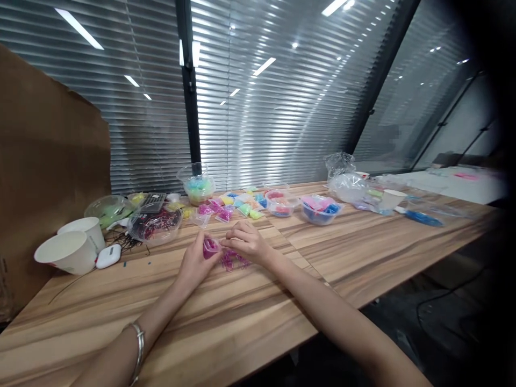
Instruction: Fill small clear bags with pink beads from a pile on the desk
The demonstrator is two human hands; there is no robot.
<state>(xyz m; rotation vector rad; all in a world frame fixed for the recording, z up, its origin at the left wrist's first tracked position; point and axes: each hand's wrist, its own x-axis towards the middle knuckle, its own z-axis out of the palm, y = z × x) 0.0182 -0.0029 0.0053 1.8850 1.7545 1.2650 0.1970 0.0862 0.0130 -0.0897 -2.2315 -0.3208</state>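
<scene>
My left hand holds a small clear bag of magenta pieces, its mouth tilted up toward me. Right beside the bag's rim is my right hand, its thumb and fingers pinched together; whatever lies between the fingertips is too small to make out. Under and behind my right hand, a loose pile of thin magenta pieces is spread on the wooden table. Several small bags of magenta pieces lie just beyond my hands, among bags of yellow, green, blue and orange.
White paper bowls, a white case and a clear bowl of dark red strands stand left. Behind are tubs of coloured pieces. Rightward are a blue-and-pink bowl and crumpled plastic. A cardboard box borders the left.
</scene>
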